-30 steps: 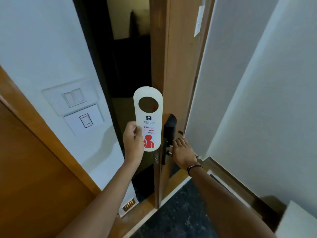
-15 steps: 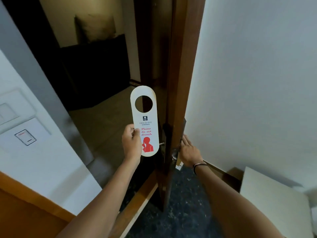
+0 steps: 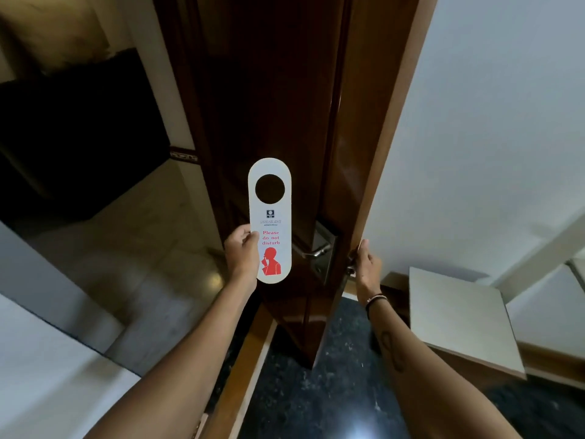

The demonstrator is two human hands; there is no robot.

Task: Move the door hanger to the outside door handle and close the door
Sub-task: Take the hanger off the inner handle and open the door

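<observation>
A white door hanger (image 3: 270, 213) with a round hole and red "Please do not disturb" print stands upright in my left hand (image 3: 242, 250), which pinches its lower left edge. It hovers just left of a metal lever handle (image 3: 311, 252) on the dark outer face of the wooden door (image 3: 278, 99). The hanger does not touch the lever. The door stands open, edge toward me. My right hand (image 3: 365, 264) grips the door's edge at handle height, on the inner side; what its fingers hold there is hidden.
A wooden threshold strip (image 3: 243, 365) runs below the door, with dark speckled floor (image 3: 316, 400) on my side and beige tiles (image 3: 133, 248) beyond. A white wall (image 3: 490, 122) is at the right, with a pale flat-topped box (image 3: 459, 315) low against it.
The door has swung further open, so its dark outer face and metal lever now show. The hanger has stayed upright in my left hand. My view has shifted past the wall switches.
</observation>
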